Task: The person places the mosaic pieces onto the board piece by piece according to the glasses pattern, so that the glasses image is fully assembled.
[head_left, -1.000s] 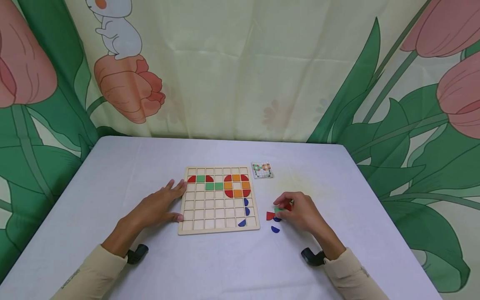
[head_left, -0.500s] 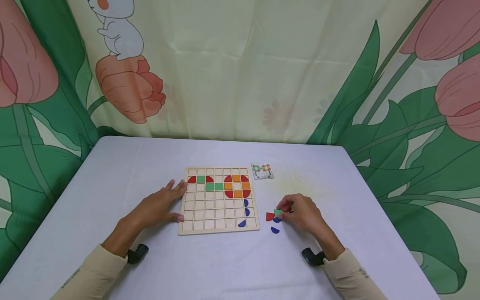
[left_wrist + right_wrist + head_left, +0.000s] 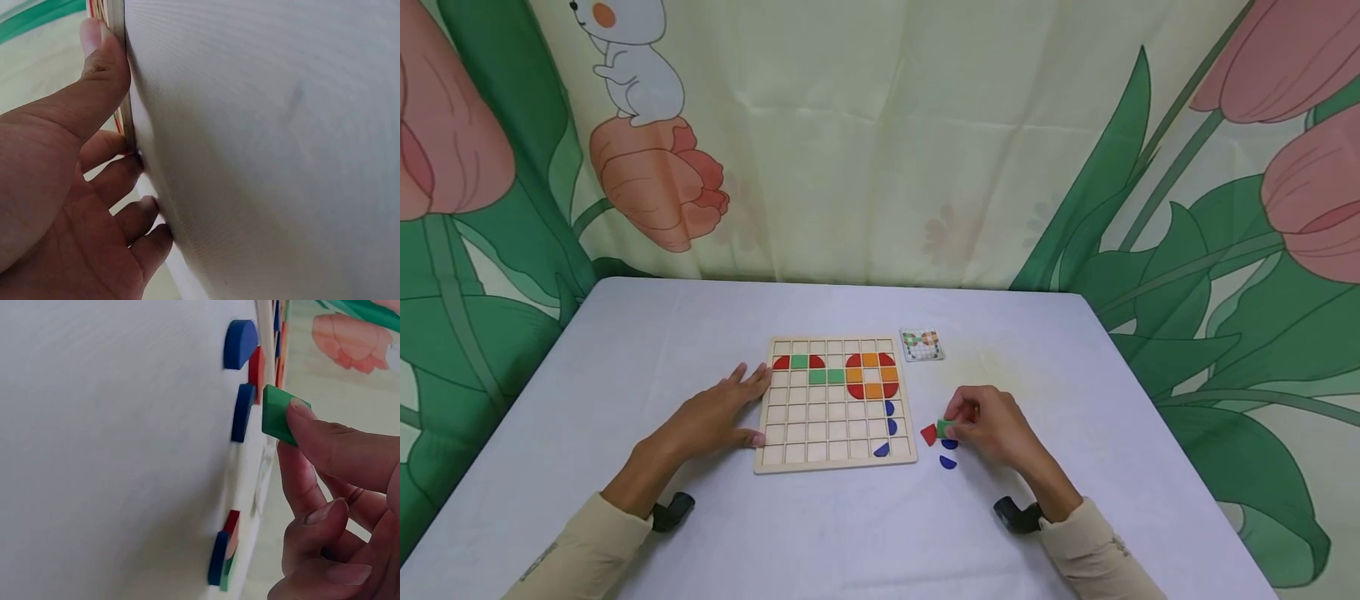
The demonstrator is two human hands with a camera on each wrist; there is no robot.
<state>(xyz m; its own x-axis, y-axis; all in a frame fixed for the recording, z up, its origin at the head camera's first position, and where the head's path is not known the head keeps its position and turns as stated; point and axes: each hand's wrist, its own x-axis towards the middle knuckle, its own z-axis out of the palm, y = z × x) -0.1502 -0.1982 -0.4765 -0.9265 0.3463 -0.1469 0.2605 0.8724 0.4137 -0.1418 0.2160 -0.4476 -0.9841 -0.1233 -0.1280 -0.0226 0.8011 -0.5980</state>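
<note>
In the head view my left hand (image 3: 718, 417) lies spread at the left edge of a wooden grid board (image 3: 827, 429), its thumb and fingers touching the frame. The left wrist view shows that thumb (image 3: 103, 59) against the board's side. To the right of the board, my right hand (image 3: 992, 425) pinches a green square tile (image 3: 275, 415) between thumb and finger, held up off the table in the right wrist view. Close by lie a red piece (image 3: 928, 434) and blue half-round pieces (image 3: 948, 462). Red, green, orange and blue pieces sit on the board.
A small printed pattern card (image 3: 922, 346) lies beyond the board's upper right corner. Another blue piece (image 3: 217, 557), with red and green ones behind it, lies below my right hand in the right wrist view. A printed curtain (image 3: 880, 167) hangs behind the white table (image 3: 820, 542).
My right hand has picked the green tile out of the loose pieces and moved slightly left. The red piece beside it has turned and shifted left. My left hand has stayed on the board's edge.
</note>
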